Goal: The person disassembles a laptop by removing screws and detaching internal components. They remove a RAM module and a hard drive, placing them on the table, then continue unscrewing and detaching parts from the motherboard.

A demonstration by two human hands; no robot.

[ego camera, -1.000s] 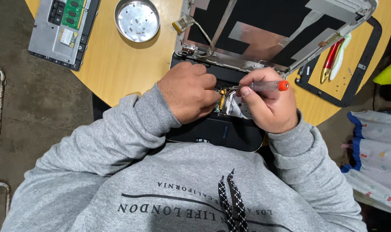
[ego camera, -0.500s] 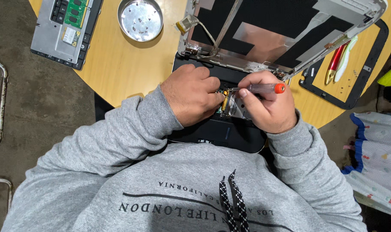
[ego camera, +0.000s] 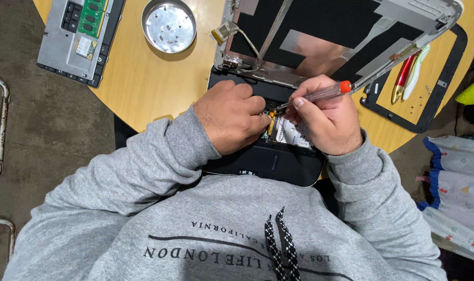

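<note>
A: Live on the bench. Right hand [ego camera: 328, 122] pinched round a screwdriver [ego camera: 320, 94], clear shaft-handle w/ an orange cap, tip angled down-left into the opened laptop base [ego camera: 278, 164].

B: Left hand?

A: Left hand [ego camera: 231, 122] curled, fingers together, pressing on the base right by the tip. Looks like it's steadying a small gold-orange connector [ego camera: 270, 124], but can't tell if it's actually gripping anything; knuckles hide it.

B: Step, in your read?

A: I'd say working a fastener or connector beside the drive [ego camera: 289, 132], the silvery flat rectangle w/ a white label, sitting in the black base between both hands. Next move prob. needs the tip kept square and light pressure; parts there are tiny, ribbon looks fragile.

B: Materials round it?

A: Base is matte black plastic, rounded corners, hanging off the table edge toward the lap. Behind it the lid shell [ego camera: 341, 36], grey metal frame, black film and foil patches, thin cable [ego camera: 247, 41] trailing loose at the hinge. Round shiny steel dish [ego camera: 169, 25] w/ small screws. Grey panel w/ a green memory stick [ego camera: 78, 36] at far left. Black bezel frame [ego camera: 434, 99] at right, red and white-green tools [ego camera: 408, 73] inside it. Table [ego camera: 143, 88] is smooth pale wood, round.
</note>
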